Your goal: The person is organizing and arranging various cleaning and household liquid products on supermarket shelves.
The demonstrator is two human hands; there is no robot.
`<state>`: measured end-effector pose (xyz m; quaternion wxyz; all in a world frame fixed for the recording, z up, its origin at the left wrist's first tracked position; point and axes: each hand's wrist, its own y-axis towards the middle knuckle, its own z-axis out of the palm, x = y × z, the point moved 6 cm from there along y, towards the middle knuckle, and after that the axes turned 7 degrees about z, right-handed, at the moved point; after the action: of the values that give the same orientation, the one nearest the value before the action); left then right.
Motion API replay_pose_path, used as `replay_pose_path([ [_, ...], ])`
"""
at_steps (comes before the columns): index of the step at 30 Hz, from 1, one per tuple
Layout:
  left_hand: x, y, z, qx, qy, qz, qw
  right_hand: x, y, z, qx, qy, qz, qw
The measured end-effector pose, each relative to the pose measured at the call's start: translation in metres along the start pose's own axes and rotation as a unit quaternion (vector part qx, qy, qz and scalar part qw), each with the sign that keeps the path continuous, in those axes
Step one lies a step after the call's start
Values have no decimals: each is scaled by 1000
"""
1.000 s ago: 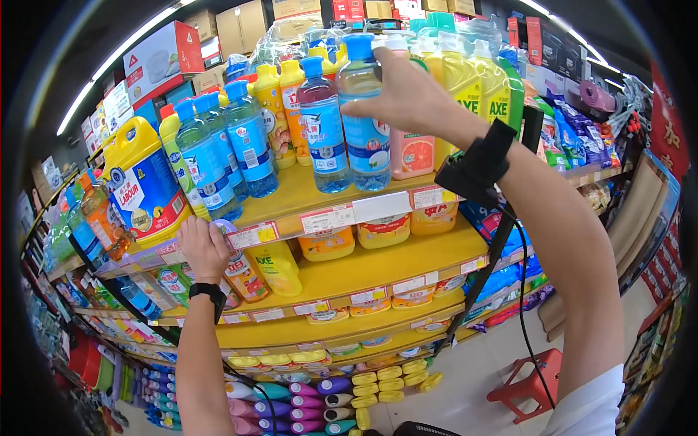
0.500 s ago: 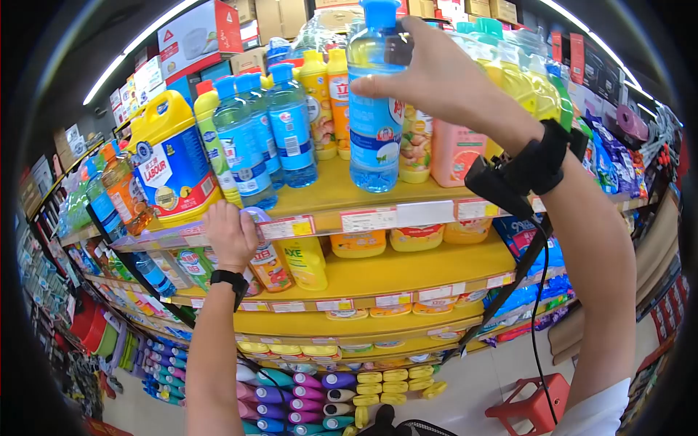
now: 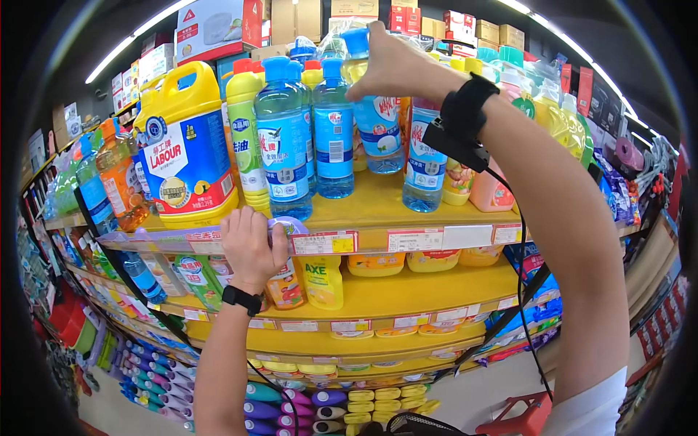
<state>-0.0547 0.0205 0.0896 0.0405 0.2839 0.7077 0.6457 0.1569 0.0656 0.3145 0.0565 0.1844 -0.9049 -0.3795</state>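
My right hand (image 3: 398, 67) is closed around the upper part of a blue dish soap bottle (image 3: 382, 134), which leans slightly on the top shelf (image 3: 356, 211). Just below my right wrist, a similar blue bottle (image 3: 425, 156) stands upright near the shelf's front. To the left are more blue bottles (image 3: 289, 142), a green bottle (image 3: 247, 138) and a large yellow jug (image 3: 187, 145). My left hand (image 3: 253, 247) has its fingers curled over the shelf's front edge, by a purple strip (image 3: 174, 240).
Price labels (image 3: 414, 240) line the shelf edge. A pink bottle (image 3: 491, 192) and yellow bottles (image 3: 545, 120) stand to the right. Lower shelves hold yellow containers (image 3: 323, 282). A red stool (image 3: 518, 416) is on the floor, and a black cable (image 3: 520, 305) hangs from my right wrist.
My right hand has let go of the front blue bottle, which stays on the shelf, and now grips another one further back and left. My left hand stays at the edge; the view has shifted.
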Motion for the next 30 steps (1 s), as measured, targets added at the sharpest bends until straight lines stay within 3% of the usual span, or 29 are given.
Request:
replay_pose_path([
  [8, 2, -2, 0, -11, -5, 9, 1000, -18, 3, 19, 87, -53, 96, 990],
  [11, 2, -3, -1, -10, -9, 12, 1000, -16, 0, 24, 91, -45, 105, 989],
  [14, 3, -1, -1, -15, -4, 18, 1000, -18, 7, 30, 105, -144, 45, 983],
  [15, 2, -2, -1, -14, -4, 20, 1000, -17, 4, 28, 148, -138, 86, 976],
  [18, 2, -2, -1, -10, 0, 15, 1000, -22, 6, 30, 80, -235, 98, 964],
  [22, 1, -3, 0, -3, 1, 15, 1000, -15, 6, 31, 114, -237, 61, 963],
  [26, 2, -4, 3, -5, 1, 7, 1000, 8, 12, 6, 16, -189, 7, 982],
  [29, 1, -3, 3, -2, 4, 8, 1000, 4, 53, 24, -134, -97, -111, 980],
  [30, 1, -3, 2, -2, 7, 11, 1000, 12, 49, 25, -95, -104, -133, 981],
])
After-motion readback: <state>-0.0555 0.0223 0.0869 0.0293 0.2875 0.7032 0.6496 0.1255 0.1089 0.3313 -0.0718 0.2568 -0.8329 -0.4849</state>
